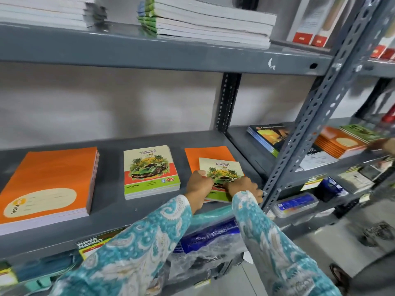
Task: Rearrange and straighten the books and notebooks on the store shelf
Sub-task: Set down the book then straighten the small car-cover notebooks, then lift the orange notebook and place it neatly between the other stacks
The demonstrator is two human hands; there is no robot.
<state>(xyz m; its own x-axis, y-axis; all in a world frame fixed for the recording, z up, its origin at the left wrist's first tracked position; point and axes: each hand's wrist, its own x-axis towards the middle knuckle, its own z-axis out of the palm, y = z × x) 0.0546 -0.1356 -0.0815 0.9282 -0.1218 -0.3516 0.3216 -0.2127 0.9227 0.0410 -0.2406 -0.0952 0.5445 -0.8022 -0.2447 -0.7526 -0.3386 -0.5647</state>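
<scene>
On the grey middle shelf (pixel 111 201) lie three piles. At the left is a thick stack of orange notebooks (pixel 49 180). In the middle sits a stack of green car-cover "travel" notebooks (pixel 149 169). At the right an orange notebook (pixel 205 154) lies flat with a small bundle of travel notebooks (pixel 222 169) on top of it, slightly askew. My left hand (pixel 198 182) grips that bundle's near left edge and my right hand (pixel 243 186) grips its near right edge. Both hands cover the bundle's lower half.
The upper shelf holds white-edged book stacks (pixel 205 20) and red-based boxes (pixel 307 37). A perforated grey upright (pixel 316 116) stands just right of my right hand. Beyond it, the neighbouring rack carries more notebooks (pixel 337 144). Plastic-wrapped goods (pixel 211 236) sit below.
</scene>
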